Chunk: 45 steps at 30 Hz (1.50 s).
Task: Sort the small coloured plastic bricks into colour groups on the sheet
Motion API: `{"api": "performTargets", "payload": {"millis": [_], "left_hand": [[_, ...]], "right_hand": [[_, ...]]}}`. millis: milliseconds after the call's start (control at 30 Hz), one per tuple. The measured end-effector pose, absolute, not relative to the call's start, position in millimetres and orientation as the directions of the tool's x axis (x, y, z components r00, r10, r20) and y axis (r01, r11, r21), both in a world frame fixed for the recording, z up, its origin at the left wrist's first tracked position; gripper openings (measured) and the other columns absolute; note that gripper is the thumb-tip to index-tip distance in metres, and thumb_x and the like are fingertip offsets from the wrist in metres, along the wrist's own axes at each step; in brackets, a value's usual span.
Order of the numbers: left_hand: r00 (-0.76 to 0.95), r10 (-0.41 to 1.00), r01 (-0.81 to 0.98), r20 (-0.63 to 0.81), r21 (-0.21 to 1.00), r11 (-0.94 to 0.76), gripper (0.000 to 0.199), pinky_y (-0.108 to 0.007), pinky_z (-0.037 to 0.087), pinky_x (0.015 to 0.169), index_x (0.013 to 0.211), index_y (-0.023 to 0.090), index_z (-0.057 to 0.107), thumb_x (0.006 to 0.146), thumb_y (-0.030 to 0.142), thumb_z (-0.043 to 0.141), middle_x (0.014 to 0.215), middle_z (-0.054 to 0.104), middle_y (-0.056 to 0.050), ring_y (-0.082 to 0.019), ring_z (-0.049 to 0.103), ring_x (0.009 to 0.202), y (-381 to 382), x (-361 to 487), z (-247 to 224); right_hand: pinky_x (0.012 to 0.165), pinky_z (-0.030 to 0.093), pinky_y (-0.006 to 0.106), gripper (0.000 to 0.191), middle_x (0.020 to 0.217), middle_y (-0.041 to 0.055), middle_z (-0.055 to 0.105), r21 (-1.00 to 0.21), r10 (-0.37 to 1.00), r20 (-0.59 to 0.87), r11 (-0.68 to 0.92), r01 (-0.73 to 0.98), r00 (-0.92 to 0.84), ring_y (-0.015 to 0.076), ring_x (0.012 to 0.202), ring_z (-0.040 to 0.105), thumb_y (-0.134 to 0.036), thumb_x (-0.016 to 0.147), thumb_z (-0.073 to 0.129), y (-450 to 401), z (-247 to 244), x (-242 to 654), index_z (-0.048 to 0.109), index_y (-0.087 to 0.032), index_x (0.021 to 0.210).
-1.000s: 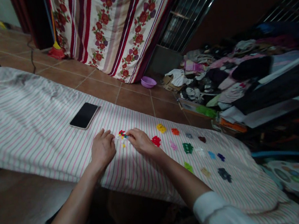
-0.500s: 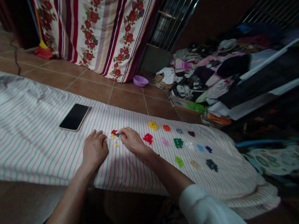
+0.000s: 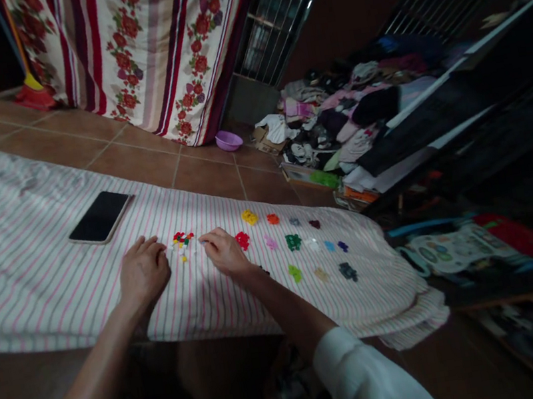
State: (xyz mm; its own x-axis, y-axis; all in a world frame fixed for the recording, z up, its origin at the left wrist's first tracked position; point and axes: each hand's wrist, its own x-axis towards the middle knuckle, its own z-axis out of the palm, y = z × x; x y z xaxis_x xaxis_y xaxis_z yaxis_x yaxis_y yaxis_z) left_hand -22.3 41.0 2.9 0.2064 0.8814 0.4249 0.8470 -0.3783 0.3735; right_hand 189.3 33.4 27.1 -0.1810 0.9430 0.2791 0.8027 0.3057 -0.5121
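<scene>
A small mixed pile of red, green, yellow and white pieces [image 3: 182, 240] lies on the striped cloth [image 3: 55, 273] between my two hands. My left hand [image 3: 144, 267] rests on the cloth just left of the pile, fingers bent and close together; whatever is under them is hidden. To the right of the pile, my right hand [image 3: 222, 250] has its thumb and fingertips pinched together, and anything between them is too small to make out. Beside it sit red pieces [image 3: 243, 240]. Farther right are yellow pieces [image 3: 249, 217], dark green pieces [image 3: 293, 242] and several other piles sorted by colour.
A dark-screened phone [image 3: 101, 216] lies on the cloth, left of my hands. Beyond the far edge, a purple bowl [image 3: 229, 140] and a red broom [image 3: 34, 94] are on the tiled floor. Clothes [image 3: 333, 108] are heaped at the back right.
The view has shifted, so the cloth and phone appear farther left. My right hand has drawn away from the mixed pile to the right, leaving more of the pile visible.
</scene>
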Motion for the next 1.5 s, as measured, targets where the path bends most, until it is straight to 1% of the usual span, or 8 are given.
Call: {"api": "performTargets", "payload": {"millis": [167, 400, 567, 767, 1000, 1167, 1333, 1500], "left_hand": [[0.211, 0.865, 0.863, 0.454, 0.33, -0.384, 0.035, -0.043, 0.042, 0.108, 0.093, 0.015, 0.069, 0.086, 0.024, 0.036, 0.116, 0.068, -0.012, -0.026, 0.059, 0.115, 39, -22, 3], [0.204, 0.869, 0.859, 0.451, 0.344, -0.38, 0.037, -0.045, 0.044, 0.103, 0.093, 0.013, 0.069, 0.085, 0.024, 0.035, 0.116, 0.067, -0.014, -0.031, 0.055, 0.119, 38, -22, 1], [0.216, 0.868, 0.844, 0.447, 0.362, -0.396, 0.036, -0.047, 0.042, 0.105, 0.092, 0.013, 0.068, 0.084, 0.026, 0.036, 0.113, 0.067, -0.016, -0.031, 0.055, 0.119, 38, -21, 3], [0.198, 0.878, 0.852, 0.436, 0.366, -0.374, 0.031, -0.049, 0.044, 0.103, 0.09, 0.017, 0.066, 0.083, 0.027, 0.038, 0.112, 0.068, -0.011, -0.03, 0.055, 0.119, 39, -20, 2], [0.204, 0.88, 0.857, 0.429, 0.357, -0.373, 0.031, -0.044, 0.045, 0.102, 0.089, 0.018, 0.064, 0.083, 0.029, 0.036, 0.113, 0.067, -0.012, -0.029, 0.057, 0.117, 38, -18, 4], [0.189, 0.883, 0.862, 0.43, 0.358, -0.359, 0.028, -0.046, 0.046, 0.101, 0.089, 0.02, 0.063, 0.083, 0.03, 0.038, 0.111, 0.068, -0.009, -0.028, 0.057, 0.117, 38, -17, 5], [0.188, 0.892, 0.863, 0.412, 0.364, -0.35, 0.031, -0.048, 0.047, 0.1, 0.089, 0.017, 0.065, 0.083, 0.029, 0.038, 0.113, 0.068, -0.013, -0.031, 0.057, 0.118, 38, -16, 7], [0.206, 0.889, 0.856, 0.409, 0.365, -0.366, 0.029, -0.051, 0.046, 0.1, 0.09, 0.017, 0.064, 0.081, 0.029, 0.039, 0.114, 0.067, -0.014, -0.033, 0.056, 0.118, 38, -17, 6]], "right_hand": [[0.085, 0.048, 0.03, 0.024, 0.094, 0.0065, 0.064, -0.526, 0.942, 0.315, 0.274, 0.805, -0.115, 0.0165, 0.091, 0.06, -0.016, 0.088, 0.048, 14, 36, 220, 0.069, -0.019, 0.1], [0.084, 0.049, 0.032, 0.024, 0.091, 0.0069, 0.068, -0.533, 0.899, 0.411, 0.102, 0.84, 0.151, 0.0187, 0.088, 0.062, -0.023, 0.084, 0.049, -12, 43, 316, 0.07, -0.02, 0.096], [0.084, 0.049, 0.034, 0.029, 0.092, 0.0097, 0.069, -0.537, 0.825, 0.406, -0.133, 0.833, 0.393, 0.0206, 0.084, 0.062, -0.025, 0.079, 0.049, -36, 43, 400, 0.071, -0.016, 0.096], [0.088, 0.048, 0.034, 0.032, 0.094, 0.0126, 0.071, -0.441, 0.729, 0.363, -0.415, 0.796, 0.58, 0.022, 0.087, 0.064, -0.022, 0.077, 0.05, -58, 47, 481, 0.071, -0.011, 0.097], [0.085, 0.049, 0.031, 0.026, 0.088, 0.008, 0.072, -0.311, 0.725, 0.284, -0.549, 0.776, 0.627, 0.0202, 0.085, 0.066, -0.015, 0.074, 0.053, -62, 41, 520, 0.074, -0.016, 0.089], [0.084, 0.05, 0.029, 0.031, 0.087, 0.0065, 0.071, -0.2, 0.768, 0.279, -0.54, 0.818, 0.576, 0.0197, 0.086, 0.066, -0.01, 0.07, 0.052, -59, 32, 523, 0.075, -0.019, 0.089], [0.087, 0.049, 0.028, 0.036, 0.087, 0.007, 0.071, -0.187, 0.786, 0.265, -0.526, 0.829, 0.559, 0.0195, 0.086, 0.065, -0.009, 0.068, 0.052, -58, 28, 522, 0.075, -0.02, 0.093], [0.085, 0.049, 0.029, 0.036, 0.087, 0.0084, 0.071, -0.185, 0.775, 0.261, -0.546, 0.817, 0.576, 0.0196, 0.084, 0.065, -0.009, 0.071, 0.051, -60, 26, 522, 0.075, -0.019, 0.096]]}}
